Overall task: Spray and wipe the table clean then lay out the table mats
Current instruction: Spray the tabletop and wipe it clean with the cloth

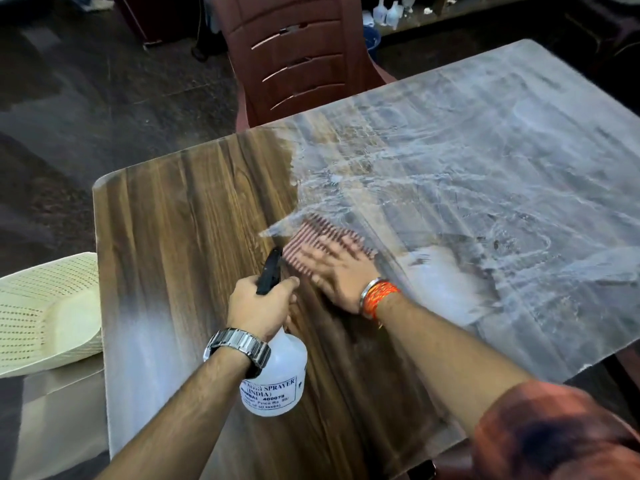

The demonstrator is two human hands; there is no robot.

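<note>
My left hand (259, 306) grips a clear spray bottle (277, 379) with a black nozzle, held over the near middle of the wood-grain table (180, 220). My right hand (337, 271) lies flat on a striped red-and-white cloth (318, 242) pressed on the table top, blurred by motion. The table's right half glistens with wet smears (467, 174); the left part shows bare brown wood. No table mats are in view.
A brown plastic chair (298, 57) stands at the table's far side. A cream perforated chair (45, 313) is at the left edge. Bottles (388, 12) sit on the floor in the background. Dark floor surrounds the table.
</note>
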